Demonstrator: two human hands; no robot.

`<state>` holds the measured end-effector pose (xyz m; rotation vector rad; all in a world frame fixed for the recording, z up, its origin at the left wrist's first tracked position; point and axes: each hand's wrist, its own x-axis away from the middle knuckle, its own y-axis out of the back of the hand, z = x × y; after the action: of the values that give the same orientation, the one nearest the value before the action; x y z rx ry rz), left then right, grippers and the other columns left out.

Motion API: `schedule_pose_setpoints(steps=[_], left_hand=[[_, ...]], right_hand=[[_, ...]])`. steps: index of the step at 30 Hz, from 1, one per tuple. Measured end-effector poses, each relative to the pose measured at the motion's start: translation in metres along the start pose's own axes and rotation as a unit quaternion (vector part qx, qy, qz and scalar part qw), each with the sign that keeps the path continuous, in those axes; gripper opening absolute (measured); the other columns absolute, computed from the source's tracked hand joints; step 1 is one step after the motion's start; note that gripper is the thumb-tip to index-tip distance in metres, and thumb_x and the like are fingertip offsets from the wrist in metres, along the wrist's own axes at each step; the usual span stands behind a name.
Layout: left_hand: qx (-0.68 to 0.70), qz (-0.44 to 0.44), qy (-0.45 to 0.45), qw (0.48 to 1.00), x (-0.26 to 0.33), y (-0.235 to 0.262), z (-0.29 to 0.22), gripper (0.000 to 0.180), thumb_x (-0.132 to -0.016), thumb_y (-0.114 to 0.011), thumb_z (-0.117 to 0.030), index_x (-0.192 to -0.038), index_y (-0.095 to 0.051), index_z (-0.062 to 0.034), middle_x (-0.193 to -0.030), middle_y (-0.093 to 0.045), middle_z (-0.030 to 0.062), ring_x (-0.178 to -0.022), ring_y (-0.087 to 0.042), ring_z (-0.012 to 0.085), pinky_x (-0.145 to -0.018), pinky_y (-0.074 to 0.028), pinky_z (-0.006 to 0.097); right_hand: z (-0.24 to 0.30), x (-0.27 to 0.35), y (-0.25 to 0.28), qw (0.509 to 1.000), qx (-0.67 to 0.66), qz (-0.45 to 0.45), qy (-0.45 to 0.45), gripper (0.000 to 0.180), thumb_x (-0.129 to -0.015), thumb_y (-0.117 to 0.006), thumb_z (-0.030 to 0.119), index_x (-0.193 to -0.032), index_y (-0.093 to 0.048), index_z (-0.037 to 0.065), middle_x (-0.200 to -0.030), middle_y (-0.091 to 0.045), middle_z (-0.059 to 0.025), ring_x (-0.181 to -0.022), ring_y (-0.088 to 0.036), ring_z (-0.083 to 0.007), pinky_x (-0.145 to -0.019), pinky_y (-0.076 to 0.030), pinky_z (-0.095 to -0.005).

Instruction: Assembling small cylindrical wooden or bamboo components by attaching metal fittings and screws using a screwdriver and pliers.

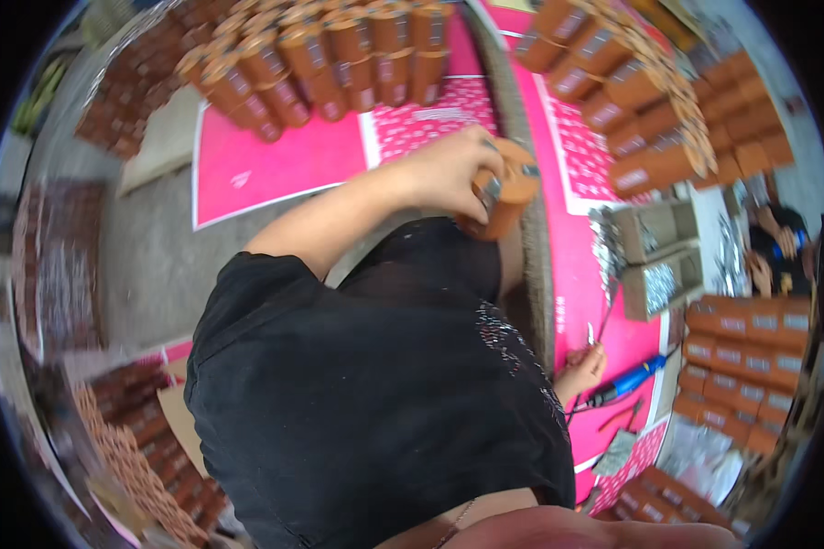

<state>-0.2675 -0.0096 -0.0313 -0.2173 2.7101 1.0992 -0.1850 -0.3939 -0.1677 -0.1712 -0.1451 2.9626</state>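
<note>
My left hand [458,174] grips an orange-brown case [515,188] with rounded ends and small metal fittings, holding it above my lap beside the table edge. My right hand [584,371] rests low over the pink-covered table [572,265], its fingers pinched together. A thin dark rod and a small shiny piece show at its fingertips, too small to make out. Just beyond that hand lies a blue power screwdriver [639,373] with a dark tip. Loose silver metal fittings [606,242] are heaped on the table, beside a wooden tray [659,285] holding more small metal parts.
Rows of similar orange-brown cases [339,59] stand on a pink sheet at the far left. More stacks [613,91] rise at the far right, and others [746,352] stand past the screwdriver. At the right edge, another person [783,242] handles something blue. A clear plastic bag [700,462] lies nearby.
</note>
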Motion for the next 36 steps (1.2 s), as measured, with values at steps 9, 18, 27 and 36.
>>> schedule_pose_setpoints(steps=[9,18,27,36], left_hand=[[-0.118,-0.132,0.524,0.833,0.219,0.116,0.132,0.069,-0.046,-0.080,-0.013,-0.112,-0.061,-0.0098,-0.093,-0.066,0.0134,-0.088,-0.063,0.0249,-0.081,-0.049,0.036],[-0.212,-0.332,0.653,0.647,0.336,0.099,0.321,0.045,-0.056,-0.075,-0.023,-0.096,-0.066,-0.0046,-0.095,-0.064,0.0186,-0.107,-0.050,0.0329,-0.087,-0.046,0.036],[-0.276,-0.359,0.669,0.589,0.330,0.094,0.489,0.045,-0.062,-0.068,-0.033,-0.101,-0.066,-0.0108,-0.099,-0.064,0.0156,-0.106,-0.050,0.0303,-0.091,-0.040,0.032],[-0.271,-0.378,0.651,0.600,0.332,0.101,0.505,0.051,-0.060,-0.075,-0.026,-0.105,-0.061,-0.0077,-0.103,-0.060,0.0146,-0.113,-0.045,0.0301,-0.098,-0.034,0.034]], right_hand=[[0.022,-0.014,-0.039,0.994,0.037,0.103,0.019,0.022,-0.092,-0.053,0.020,-0.075,-0.050,0.005,-0.057,-0.039,0.0032,-0.044,-0.031,-0.0048,-0.042,-0.025,-0.0210],[0.024,-0.001,-0.114,0.982,0.103,0.159,-0.007,0.022,-0.092,-0.052,0.022,-0.090,-0.058,0.001,-0.063,-0.044,0.0027,-0.048,-0.033,-0.0034,-0.043,-0.026,-0.0194],[0.025,0.002,-0.148,0.980,0.151,0.126,-0.007,0.025,-0.093,-0.051,0.022,-0.094,-0.059,-0.001,-0.065,-0.045,0.0024,-0.047,-0.031,-0.0026,-0.042,-0.023,-0.0189],[0.027,0.003,-0.159,0.975,0.170,0.140,-0.022,0.025,-0.093,-0.051,0.022,-0.093,-0.059,-0.001,-0.065,-0.045,0.0027,-0.046,-0.030,-0.0020,-0.041,-0.021,-0.0187]])
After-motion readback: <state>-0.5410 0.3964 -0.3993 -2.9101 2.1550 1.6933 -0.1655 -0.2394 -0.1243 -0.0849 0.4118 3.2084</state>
